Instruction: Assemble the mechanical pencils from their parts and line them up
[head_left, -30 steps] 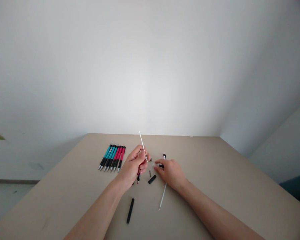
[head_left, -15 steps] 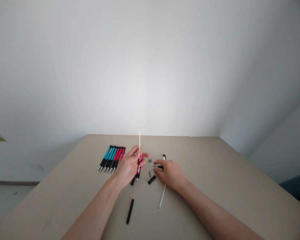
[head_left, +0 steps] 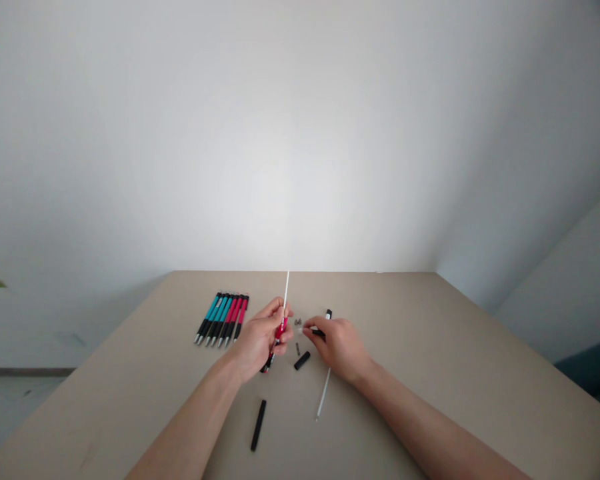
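My left hand is closed around a red pen barrel. From its upper end a thin white refill points up and away. Just to the right, my right hand pinches a black pen grip low over the table; the fingers hide part of it. Tiny metal cone tips and a small spring lie between the hands. A short black grip rests near my right fingertips. Another white refill reaches out from under my right hand.
Left of my left hand, several teal and red pens lie in a row. A long black tube is near the front of the beige table. A black-and-white pen part lies beyond my right hand. A wall stands behind.
My left hand has tilted the red barrel, so the refill's free end now leans farther right and its tip is lower. My right hand stays almost in place, its pinch slightly shifted.
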A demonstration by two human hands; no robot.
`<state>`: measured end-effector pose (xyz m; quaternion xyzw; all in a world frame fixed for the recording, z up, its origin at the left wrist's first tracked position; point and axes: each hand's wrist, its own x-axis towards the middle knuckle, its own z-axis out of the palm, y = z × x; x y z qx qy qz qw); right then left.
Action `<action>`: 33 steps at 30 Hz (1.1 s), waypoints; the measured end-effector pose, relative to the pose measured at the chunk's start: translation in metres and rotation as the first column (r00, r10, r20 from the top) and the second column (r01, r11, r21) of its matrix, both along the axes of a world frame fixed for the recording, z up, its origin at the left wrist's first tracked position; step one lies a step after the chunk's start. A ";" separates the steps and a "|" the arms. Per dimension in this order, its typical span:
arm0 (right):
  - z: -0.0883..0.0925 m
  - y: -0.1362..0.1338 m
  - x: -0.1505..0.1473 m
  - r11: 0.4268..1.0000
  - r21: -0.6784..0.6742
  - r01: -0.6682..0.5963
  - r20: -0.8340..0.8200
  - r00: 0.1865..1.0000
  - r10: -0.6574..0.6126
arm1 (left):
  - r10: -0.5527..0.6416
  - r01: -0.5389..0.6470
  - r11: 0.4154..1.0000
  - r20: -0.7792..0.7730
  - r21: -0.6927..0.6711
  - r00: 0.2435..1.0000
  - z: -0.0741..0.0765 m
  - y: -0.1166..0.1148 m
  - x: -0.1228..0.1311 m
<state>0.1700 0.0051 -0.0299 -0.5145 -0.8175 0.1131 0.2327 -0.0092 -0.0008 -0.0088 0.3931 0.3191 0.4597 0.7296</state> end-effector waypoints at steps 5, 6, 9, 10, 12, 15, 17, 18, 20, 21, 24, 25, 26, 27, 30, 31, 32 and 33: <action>0.001 -0.008 -0.001 0.976 0.171 -0.131 -0.172 0.972 0.161 | -0.195 0.195 0.981 -0.020 -0.014 0.981 0.000 -0.002 0.000; 0.001 -0.009 -0.002 0.972 0.187 -0.141 -0.163 0.972 0.172 | -0.224 0.224 0.974 -0.018 -0.015 0.974 0.000 -0.003 0.000; 0.001 -0.009 -0.002 0.970 0.203 -0.134 -0.130 0.978 0.162 | -0.271 0.271 0.962 -0.008 -0.020 0.963 0.000 -0.003 0.000; 0.001 -0.009 -0.002 0.970 0.206 -0.128 -0.128 0.979 0.156 | -0.278 0.277 0.961 -0.004 -0.021 0.961 0.000 -0.003 0.000; 0.001 -0.007 -0.001 0.970 0.211 -0.119 -0.136 0.979 0.149 | -0.289 0.290 0.957 0.004 -0.021 0.957 0.000 -0.003 -0.001; 0.001 -0.006 0.000 0.965 0.228 -0.130 -0.134 0.977 0.164 | -0.306 0.307 0.952 0.012 -0.016 0.952 0.000 -0.003 -0.001; 0.000 -0.006 0.001 0.957 0.240 -0.165 -0.120 0.973 0.198 | -0.314 0.314 0.949 0.011 -0.019 0.949 0.000 -0.003 -0.001; 0.000 -0.005 0.001 0.952 0.245 -0.185 -0.117 0.969 0.218 | -0.316 0.316 0.949 0.009 -0.021 0.949 0.000 -0.003 -0.001; -0.001 -0.005 0.002 0.942 0.255 -0.216 -0.128 0.958 0.255 | -0.317 0.317 0.948 0.005 -0.025 0.949 0.001 -0.003 -0.001; -0.002 -0.004 0.002 0.938 0.263 -0.226 -0.143 0.952 0.270 | -0.319 0.319 0.948 0.006 -0.026 0.948 0.001 -0.003 -0.001; -0.002 -0.004 0.002 0.928 0.272 -0.255 -0.187 0.932 0.311 | -0.330 0.331 0.944 0.018 -0.013 0.944 0.000 -0.004 -0.001; -0.002 -0.004 0.001 0.926 0.267 -0.266 -0.195 0.926 0.323 | -0.334 0.335 0.942 0.026 -0.001 0.942 0.000 -0.003 -0.001; -0.002 -0.005 0.001 0.924 0.262 -0.278 -0.199 0.921 0.334 | -0.338 0.337 0.941 0.034 0.011 0.941 0.000 -0.003 -0.001; -0.002 -0.006 0.001 0.921 0.266 -0.285 -0.205 0.917 0.342 | -0.338 0.337 0.941 0.042 0.021 0.940 -0.001 -0.003 -0.001; -0.001 -0.009 0.001 0.904 0.365 -0.221 -0.263 0.907 0.328 | -0.318 0.316 0.948 0.063 0.036 0.946 -0.001 -0.003 0.000; -0.001 -0.010 0.001 0.890 0.416 -0.186 -0.285 0.903 0.322 | -0.308 0.306 0.951 0.068 0.033 0.949 -0.002 -0.003 0.001; 0.001 -0.011 0.001 0.869 0.467 -0.165 -0.292 0.899 0.327 | -0.296 0.295 0.955 0.072 0.026 0.952 -0.002 -0.003 0.002; 0.002 -0.011 0.001 0.842 0.513 -0.166 -0.273 0.898 0.344 | -0.284 0.284 0.959 0.076 0.019 0.956 -0.002 -0.003 0.003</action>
